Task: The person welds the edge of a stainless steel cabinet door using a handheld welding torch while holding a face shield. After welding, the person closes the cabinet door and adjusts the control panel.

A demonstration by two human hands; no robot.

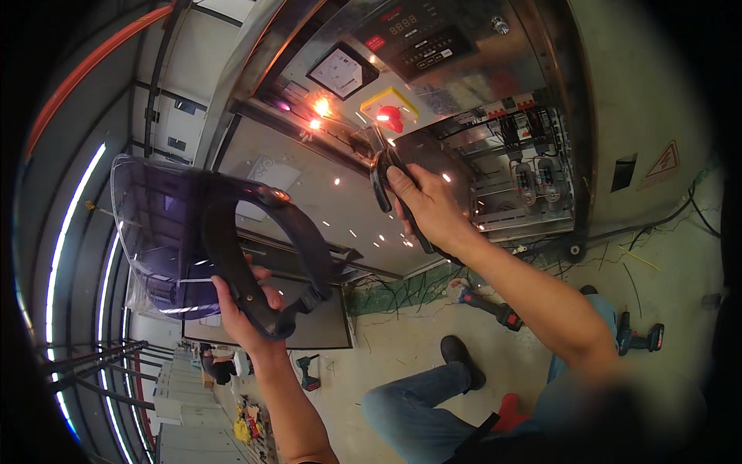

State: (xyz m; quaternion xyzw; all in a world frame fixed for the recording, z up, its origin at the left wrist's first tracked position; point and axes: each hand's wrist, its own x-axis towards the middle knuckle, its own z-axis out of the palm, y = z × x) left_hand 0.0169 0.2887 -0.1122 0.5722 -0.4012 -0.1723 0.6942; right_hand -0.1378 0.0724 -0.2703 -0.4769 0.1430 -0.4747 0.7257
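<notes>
My left hand grips the black headband of a face shield with a purple-tinted visor, raised at the left. My right hand is closed around the black handles of what looks like a welding electrode holder. From its jaws a thin rod points left toward a bright glow at the edge of a metal electrical cabinet. Sparks fly below the glow and past my right hand. Close to the jaws is a red emergency stop button on a yellow plate.
The cabinet's open lower bay shows breakers and wiring. An open door panel hangs beside it. On the floor lie an angle grinder and cordless drills. Cables run along the cabinet base. Another person crouches far off.
</notes>
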